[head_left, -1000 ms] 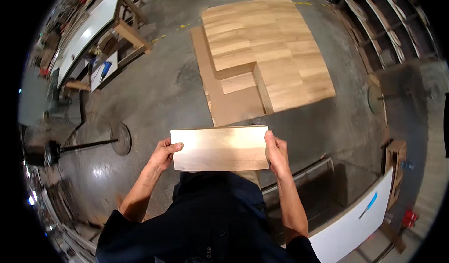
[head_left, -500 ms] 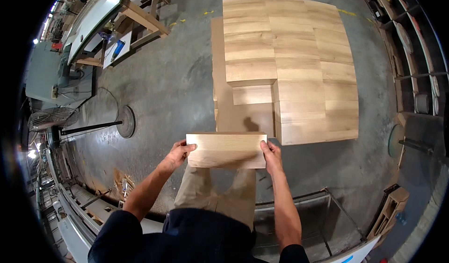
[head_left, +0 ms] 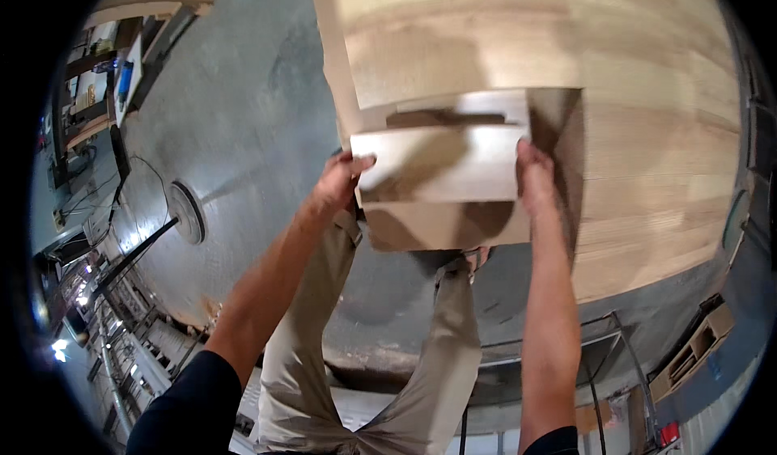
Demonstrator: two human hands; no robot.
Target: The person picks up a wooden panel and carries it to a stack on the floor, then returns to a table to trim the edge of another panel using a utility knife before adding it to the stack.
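1. We hold a short, pale wooden plank (head_left: 441, 164) by its two ends: the left hand (head_left: 338, 182) clasps the left end and the right hand (head_left: 534, 173) clasps the right end, so the plank spans the gap between the two hands.
2. Grip state: the left thumb lies on the top face with the fingers tucked out of sight beneath the board; the right hand is closed along the end edge (how far its fingers wrap under we cannot tell).
3. The plank's long axis runs left to right, crosswise to our forearms and parallel to the seams of the laid wood flooring (head_left: 647, 131) ahead.
4. The plank hangs over the near edge of that flooring, above a notch where brown underlay (head_left: 453, 224) shows beneath and beside it; whether the board touches the surface below or floats just above it cannot be read from this view.
5. The open notch lies directly under and just beyond the plank, so neither hand is markedly nearer to it; the right hand sits just beside the stepped edge of the laid boards, while the left hand is out over the edge of the bare concrete floor (head_left: 243, 115).
6. Our legs in tan trousers (head_left: 437, 358) stand on the concrete just short of the flooring (a round-based stand (head_left: 188, 212) lies well apart to the left).
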